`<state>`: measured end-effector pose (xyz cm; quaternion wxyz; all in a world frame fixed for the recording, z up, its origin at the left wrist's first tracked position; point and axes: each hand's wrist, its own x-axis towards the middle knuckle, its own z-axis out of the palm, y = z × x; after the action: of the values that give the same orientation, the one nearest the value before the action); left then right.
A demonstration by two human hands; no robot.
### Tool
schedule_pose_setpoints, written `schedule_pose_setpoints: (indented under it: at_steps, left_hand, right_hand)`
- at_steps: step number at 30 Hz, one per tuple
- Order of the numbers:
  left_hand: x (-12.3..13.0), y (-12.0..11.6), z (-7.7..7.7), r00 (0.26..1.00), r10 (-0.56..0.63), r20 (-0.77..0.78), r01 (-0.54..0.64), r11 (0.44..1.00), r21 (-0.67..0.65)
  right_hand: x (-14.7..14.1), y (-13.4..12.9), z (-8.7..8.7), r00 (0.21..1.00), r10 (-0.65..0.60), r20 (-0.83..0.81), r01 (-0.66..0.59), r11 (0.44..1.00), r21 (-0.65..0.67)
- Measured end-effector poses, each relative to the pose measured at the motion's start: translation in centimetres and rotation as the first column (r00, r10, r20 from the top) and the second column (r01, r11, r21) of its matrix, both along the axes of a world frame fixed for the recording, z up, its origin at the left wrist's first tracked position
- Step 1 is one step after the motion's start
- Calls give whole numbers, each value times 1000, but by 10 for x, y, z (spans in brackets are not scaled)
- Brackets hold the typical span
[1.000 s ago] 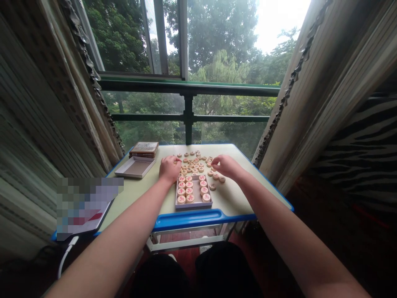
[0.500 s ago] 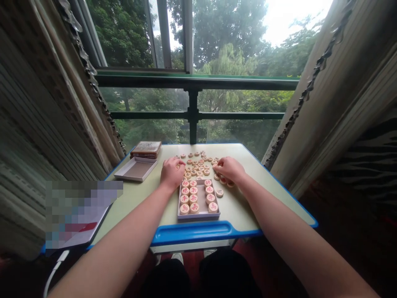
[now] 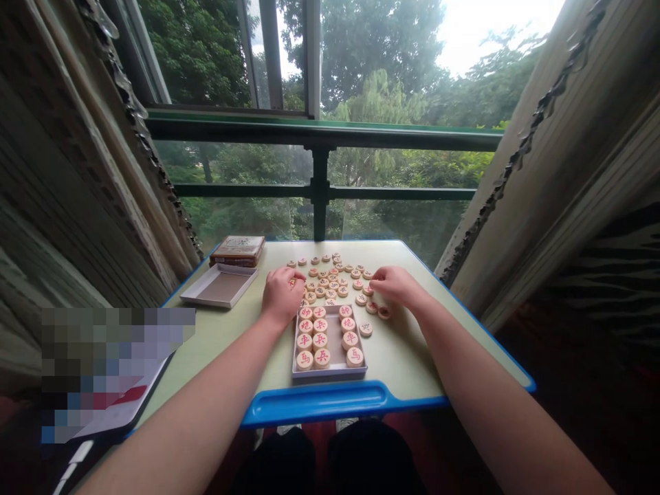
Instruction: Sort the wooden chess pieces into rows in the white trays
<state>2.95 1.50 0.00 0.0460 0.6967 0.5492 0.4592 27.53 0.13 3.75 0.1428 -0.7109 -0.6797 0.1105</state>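
A shallow box tray point(image 3: 330, 373) holds Chinese chess pieces with red characters, in two columns at the left and one at the right, with a bare strip between. Beyond it lie many loose Chinese chess pieces point(image 3: 333, 282). My left hand point(image 3: 282, 294) is left of this cluster, fingers curled in around a Chinese chess piece point(image 3: 292, 282). My right hand point(image 3: 398, 285) is at the cluster's right side, its fingers pinched at the edge of another Chinese chess piece point(image 3: 368, 290). Its thumb is mostly hidden. One piece point(image 3: 366, 329) lies just right of the tray.
An empty box lid point(image 3: 221, 285) lies at the left, with a brown box point(image 3: 238, 250) behind it. A blurred-out tablet with a white cable point(image 3: 77, 457) is at the near left. The table has a blue rim with a pen groove point(image 3: 317, 403). Curtains flank the window.
My right hand has shifted to the right, uncovering pieces at the cluster's right side. My left hand stays beside the pieces. The view has tilted slightly.
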Motion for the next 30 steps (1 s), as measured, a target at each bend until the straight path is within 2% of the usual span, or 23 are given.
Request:
schedule_pose_setpoints:
  at_steps: [3,6,11,13,16,18,20,23,25,26,28,30]
  left_hand:
    - [0,-1,0,1000,-3,2,3,1000,-11]
    - [0,-1,0,1000,-12,6,12,1000,-28]
    - [-4,3,-2,993,32,116,-16,989,-144]
    - [-5,5,-3,991,44,126,-20,982,-188]
    - [-5,7,-6,992,15,129,16,972,-234]
    - [-4,7,-6,978,9,209,46,965,-256]
    - [-5,8,-6,929,45,367,68,955,-287]
    - [-10,14,1,796,118,594,96,944,-316]
    - [-16,21,9,732,134,668,95,951,-295]
    - [-19,26,13,727,129,674,86,957,-276]
    - [-25,35,21,777,92,623,111,954,-280]
    - [-29,43,26,870,9,493,179,925,-334]
  right_hand:
    - [3,-3,1,1000,18,-21,-19,999,-43]
    - [2,-4,0,1000,10,-19,-10,1000,2]
    - [-3,-6,-2,998,58,-24,-58,998,-19]
    - [-6,-7,-4,998,58,-6,-57,998,13]
    - [-11,-8,-7,999,46,18,-47,998,47]
    - [-13,-8,-8,999,34,19,-34,998,53]
    - [-13,-7,-8,1000,18,17,-19,997,79]
    - [-11,-5,-8,1000,13,-11,-11,991,135]
    - [-11,-3,-9,997,68,-38,-60,982,180]
    - [-11,-2,-10,993,112,-39,-102,974,201]
    - [-13,-1,-11,980,201,-16,-193,957,215]
    - [-16,-1,-13,969,248,14,-246,950,194]
